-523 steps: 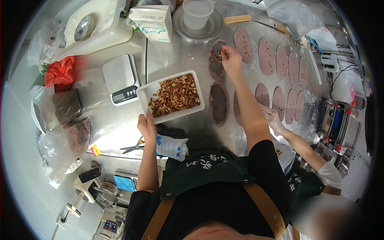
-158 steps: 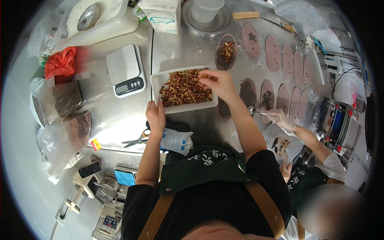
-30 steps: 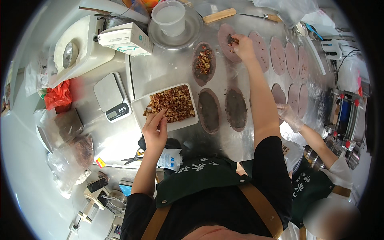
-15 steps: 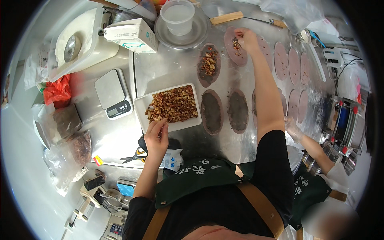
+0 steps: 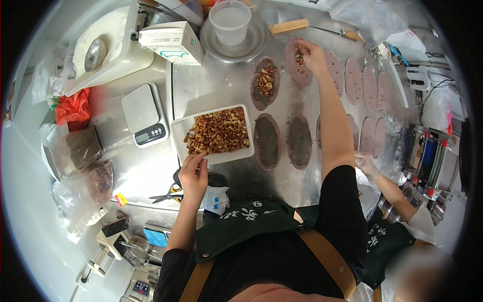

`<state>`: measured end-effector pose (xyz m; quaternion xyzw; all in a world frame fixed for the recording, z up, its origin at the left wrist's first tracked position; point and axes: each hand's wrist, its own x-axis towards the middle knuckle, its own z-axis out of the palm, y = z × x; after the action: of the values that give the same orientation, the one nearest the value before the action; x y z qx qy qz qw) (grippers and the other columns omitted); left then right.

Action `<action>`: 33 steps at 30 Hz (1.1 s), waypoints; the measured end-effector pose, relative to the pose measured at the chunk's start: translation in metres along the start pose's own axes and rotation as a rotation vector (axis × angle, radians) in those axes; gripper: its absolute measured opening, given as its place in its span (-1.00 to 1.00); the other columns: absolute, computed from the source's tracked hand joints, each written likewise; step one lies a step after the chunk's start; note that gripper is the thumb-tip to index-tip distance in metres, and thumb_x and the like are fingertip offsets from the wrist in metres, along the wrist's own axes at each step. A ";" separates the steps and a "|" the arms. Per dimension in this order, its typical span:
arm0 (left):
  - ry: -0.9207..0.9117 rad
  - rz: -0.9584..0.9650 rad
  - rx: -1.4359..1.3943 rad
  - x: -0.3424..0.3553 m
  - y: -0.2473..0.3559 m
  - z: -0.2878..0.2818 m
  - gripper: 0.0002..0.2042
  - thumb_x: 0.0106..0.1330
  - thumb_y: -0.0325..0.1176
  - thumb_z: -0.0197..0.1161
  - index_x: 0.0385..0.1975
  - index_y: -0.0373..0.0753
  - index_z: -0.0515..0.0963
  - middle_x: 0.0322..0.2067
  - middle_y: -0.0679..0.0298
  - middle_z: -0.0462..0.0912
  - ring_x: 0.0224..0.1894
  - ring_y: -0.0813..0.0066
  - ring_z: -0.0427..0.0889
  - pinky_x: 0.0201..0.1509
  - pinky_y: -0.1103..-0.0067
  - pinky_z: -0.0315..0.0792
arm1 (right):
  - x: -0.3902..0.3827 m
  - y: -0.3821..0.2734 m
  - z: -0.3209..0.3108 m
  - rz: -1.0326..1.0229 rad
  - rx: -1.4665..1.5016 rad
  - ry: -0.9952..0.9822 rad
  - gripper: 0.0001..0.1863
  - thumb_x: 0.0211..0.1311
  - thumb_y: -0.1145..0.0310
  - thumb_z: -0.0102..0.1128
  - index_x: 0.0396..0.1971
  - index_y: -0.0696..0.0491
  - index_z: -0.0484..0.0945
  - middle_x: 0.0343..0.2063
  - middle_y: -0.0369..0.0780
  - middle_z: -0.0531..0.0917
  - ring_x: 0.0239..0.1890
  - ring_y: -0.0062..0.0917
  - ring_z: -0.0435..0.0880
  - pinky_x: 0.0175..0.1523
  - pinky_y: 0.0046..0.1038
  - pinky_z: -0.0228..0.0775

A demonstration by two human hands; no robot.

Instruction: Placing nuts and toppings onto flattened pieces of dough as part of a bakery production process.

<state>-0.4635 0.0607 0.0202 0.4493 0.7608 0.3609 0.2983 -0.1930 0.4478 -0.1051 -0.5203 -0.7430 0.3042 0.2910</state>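
Observation:
My left hand (image 5: 193, 171) has its fingers closed at the near rim of a white tray (image 5: 177, 133) full of chopped nuts (image 5: 216, 128). My right hand (image 5: 311, 56) is pinched over a pink oval (image 5: 302, 75) scattered with nut pieces; what the fingertips hold is too small to make out. Left of it, an oval (image 5: 265, 83) carries dark filling topped with nuts. Two nearer ovals (image 5: 266, 141) show dark filling only. Several plain pink ovals (image 5: 353, 80) lie in rows to the right.
Steel table (image 5: 211, 85) with scale (image 5: 140, 108), scissors (image 5: 173, 194), carton (image 5: 171, 43), tub on plate (image 5: 229, 22), knife (image 5: 349, 34), flour bin (image 5: 126, 65) and bags (image 5: 93, 186). A co-worker's gloved hand (image 5: 366, 166) is at the right.
Over the earlier frames, nuts appeared on the upper-left oval, and my right hand went from it to the tray, then to the oval rightward. My left hand slid slightly down the tray.

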 end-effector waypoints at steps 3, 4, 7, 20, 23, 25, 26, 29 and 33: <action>0.007 -0.019 0.020 -0.002 -0.008 -0.003 -0.85 0.12 -0.60 0.15 -0.30 -0.36 0.55 -0.47 0.18 0.51 -0.55 0.48 0.53 -0.53 0.66 0.41 | -0.009 -0.020 -0.009 -0.014 -0.057 0.099 -0.59 -0.14 0.66 -0.05 -0.19 0.14 0.54 -0.45 -0.06 0.61 -0.34 -0.37 0.62 -0.21 -0.48 0.40; 0.051 0.023 0.071 -0.001 -0.010 -0.005 -0.85 0.12 -0.60 0.16 -0.31 -0.36 0.55 -0.48 0.19 0.51 -0.56 0.48 0.52 -0.54 0.66 0.41 | -0.016 -0.034 -0.012 -0.014 -0.088 0.182 -0.63 -0.09 0.64 -0.03 -0.20 0.14 0.54 -0.48 -0.07 0.60 -0.35 -0.40 0.62 -0.22 -0.50 0.40; 0.225 0.014 0.216 -0.006 -0.029 -0.018 -0.77 0.12 -0.57 0.15 -0.19 -0.36 0.50 -0.34 0.12 0.48 -0.37 0.37 0.50 -0.45 0.61 0.41 | -0.064 -0.127 0.005 0.029 0.179 0.161 -0.78 0.08 0.61 0.05 -0.26 0.15 0.56 -0.31 -0.16 0.63 -0.30 -0.59 0.59 -0.19 -0.59 0.39; 0.255 -0.103 0.171 -0.002 -0.092 -0.014 -0.79 0.22 -0.53 0.04 -0.20 -0.43 0.52 -0.37 0.07 0.53 -0.36 0.24 0.55 -0.28 0.52 0.41 | -0.206 -0.226 0.131 -0.498 -0.701 -0.631 -0.74 -0.12 0.44 0.14 -0.35 0.20 0.56 -0.32 -0.08 0.48 -0.27 -0.31 0.50 -0.33 -0.40 0.47; 0.299 -0.185 0.062 -0.007 -0.104 -0.013 -0.80 0.24 -0.53 0.02 -0.20 -0.43 0.52 -0.40 0.08 0.53 -0.38 0.30 0.54 -0.27 0.54 0.40 | -0.201 -0.230 0.125 -0.477 -0.571 -0.739 -0.72 -0.08 0.43 0.12 -0.32 0.24 0.54 -0.33 -0.07 0.48 -0.27 -0.32 0.49 -0.38 -0.45 0.48; 0.300 -0.189 0.036 -0.005 -0.101 -0.012 -0.80 0.24 -0.53 0.01 -0.20 -0.43 0.52 -0.41 0.09 0.53 -0.38 0.32 0.53 -0.27 0.55 0.39 | -0.206 -0.223 0.129 -0.466 -0.599 -0.464 -0.74 -0.17 0.47 0.17 -0.40 0.24 0.47 -0.41 -0.11 0.45 -0.33 -0.35 0.50 -0.46 -0.46 0.48; 0.302 -0.193 0.013 -0.004 -0.098 -0.012 -0.80 0.25 -0.53 0.01 -0.20 -0.43 0.52 -0.41 0.10 0.53 -0.39 0.35 0.52 -0.26 0.55 0.39 | -0.208 -0.221 0.132 -0.465 -0.601 -0.463 -0.74 -0.17 0.47 0.17 -0.40 0.24 0.47 -0.41 -0.11 0.45 -0.33 -0.35 0.50 -0.46 -0.46 0.48; 0.308 -0.178 0.051 -0.001 -0.092 -0.012 -0.80 0.26 -0.52 0.00 -0.21 -0.43 0.52 -0.41 0.10 0.52 -0.38 0.37 0.52 -0.27 0.56 0.38 | -0.210 -0.222 0.136 -0.545 -0.608 -0.569 -0.78 -0.16 0.47 0.16 -0.43 0.21 0.47 -0.45 -0.14 0.47 -0.36 -0.35 0.52 -0.44 -0.46 0.48; 0.319 -0.158 0.080 0.000 -0.089 -0.014 -0.79 0.26 -0.52 0.00 -0.20 -0.43 0.52 -0.41 0.10 0.52 -0.38 0.39 0.52 -0.27 0.57 0.39 | -0.199 -0.222 0.125 -0.504 -0.507 -0.594 -0.86 -0.13 0.48 0.11 -0.49 0.17 0.49 -0.51 -0.17 0.52 -0.38 -0.35 0.56 -0.36 -0.42 0.48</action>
<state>-0.5167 0.0270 -0.0448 0.3369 0.8450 0.3726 0.1832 -0.3614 0.1796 -0.0414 -0.2686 -0.9483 0.1687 -0.0059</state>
